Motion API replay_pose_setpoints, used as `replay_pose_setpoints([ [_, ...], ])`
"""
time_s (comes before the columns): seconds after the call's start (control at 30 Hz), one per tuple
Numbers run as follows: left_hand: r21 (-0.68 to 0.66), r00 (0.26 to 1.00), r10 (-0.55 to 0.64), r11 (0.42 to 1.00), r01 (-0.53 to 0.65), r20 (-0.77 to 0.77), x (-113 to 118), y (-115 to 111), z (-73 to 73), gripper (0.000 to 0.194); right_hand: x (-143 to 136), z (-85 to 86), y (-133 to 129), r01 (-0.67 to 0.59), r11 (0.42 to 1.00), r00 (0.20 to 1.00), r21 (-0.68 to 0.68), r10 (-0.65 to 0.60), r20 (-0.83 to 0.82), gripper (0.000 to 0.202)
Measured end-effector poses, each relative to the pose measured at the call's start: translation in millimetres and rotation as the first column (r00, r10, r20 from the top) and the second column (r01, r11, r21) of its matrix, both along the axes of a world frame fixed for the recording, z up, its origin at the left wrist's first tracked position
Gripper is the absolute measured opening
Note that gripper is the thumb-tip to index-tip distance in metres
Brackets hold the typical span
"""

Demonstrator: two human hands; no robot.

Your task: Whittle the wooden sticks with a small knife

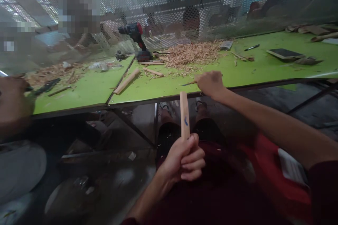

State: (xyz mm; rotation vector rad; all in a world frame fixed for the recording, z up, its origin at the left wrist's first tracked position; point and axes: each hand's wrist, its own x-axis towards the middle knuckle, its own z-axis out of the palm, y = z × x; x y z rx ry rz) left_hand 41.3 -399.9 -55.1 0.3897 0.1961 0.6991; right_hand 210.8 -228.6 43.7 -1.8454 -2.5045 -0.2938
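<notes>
Green worktop [163, 86] runs across the view, with a perforated screen [163, 3] along its far edge. Just short of its near edge is a wooden strip [185, 112] with a blue mark, its free end pointing toward the worktop. The left hand [191, 158] has its fingers closed around the strip's lower end. Up and to the right, the right hand [211, 82] is at the near edge, its fingers curled tight on a thin tool [188, 83] whose tip points left; what kind of tool is hard to tell.

Farther in, a thicker piece of wood [126, 81] lies slanted beside the seam in the worktop. Behind it a drill [136, 37] stands on its base, touching or close to a heap of shavings [192, 54] that spreads toward the far edge. Right of the heap lie a pen [252, 47] and a flat dark-faced device [285, 54]. Left of the seam are a clear plastic wrapper [105, 65] and more loose shavings [52, 74]. Another person's hand [13, 102], blurred, is at the worktop's near left corner.
</notes>
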Motion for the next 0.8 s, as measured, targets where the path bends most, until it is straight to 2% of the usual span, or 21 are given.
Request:
replay_pose_setpoints([
  [0.1,-0.056,0.999,0.004,0.998,-0.001,0.043,-4,1,-5.4,0.05,19,2.9,-3,0.085,0.99,0.995,0.111,-0.079,-0.053,0.046],
  [0.2,-0.102,0.999,0.028,0.995,-0.024,0.046,-5,7,-8.4,0.048,20,-2.3,-28,0.034,0.988,0.99,0.149,-0.013,-0.141,0.046],
  [0.27,-0.101,0.999,0.016,0.995,-0.012,0.037,-4,8,-7.8,0.048,10,-11.0,-50,-0.044,0.995,0.986,0.084,0.057,-0.155,0.037],
  [0.33,-0.08,1.0,0.014,0.997,-0.012,0.023,-1,6,-5.4,0.05,-3,-21.3,-68,-0.113,0.994,0.988,-0.013,0.111,-0.105,0.029],
  [0.4,-0.041,1.0,0.025,0.999,-0.025,0.0,2,5,-3.2,0.053,-15,-29.8,-78,-0.152,0.987,0.987,-0.054,0.149,-0.052,0.026],
  [0.57,0.034,0.993,0.077,0.997,-0.074,-0.095,2,11,-5.1,0.053,-26,-35.4,-73,-0.179,0.983,0.984,0.029,0.179,-0.023,0.033],
  [0.8,-0.002,0.981,0.094,0.995,-0.096,-0.169,-2,18,-6.8,0.057,-33,-39.3,-61,-0.196,0.978,0.976,0.076,0.202,-0.076,0.035],
])
